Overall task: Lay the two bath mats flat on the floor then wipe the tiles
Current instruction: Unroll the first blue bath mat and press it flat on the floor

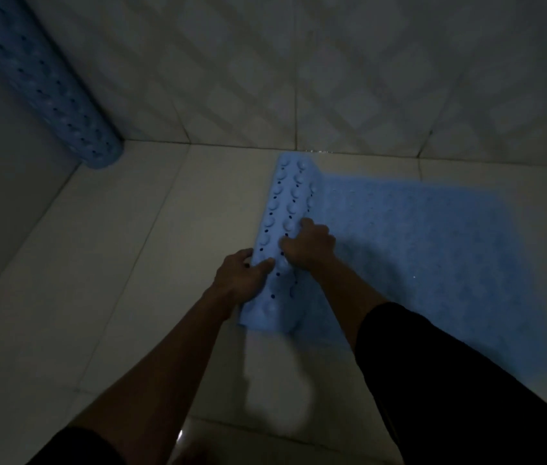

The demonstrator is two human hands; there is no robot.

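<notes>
- On the floor tiles (114,263) near the wall, a blue bath mat (416,246) lies part unrolled — its flat stretch spreads right, its curled end (282,229) sits left, suction cups up.
- Left hand (241,276) grips the roll's near edge, fingers curled over it; right hand (309,245) presses and clutches the roll from the top.
- Mat looks rubbery, limp, light — likely to spring back into a curl, so hold the free edge with both hands.
- Second mat (47,85) stands rolled in the far-left corner, well apart.

Two bare forearms, bare hands, dark short sleeves at the upper arms
</notes>
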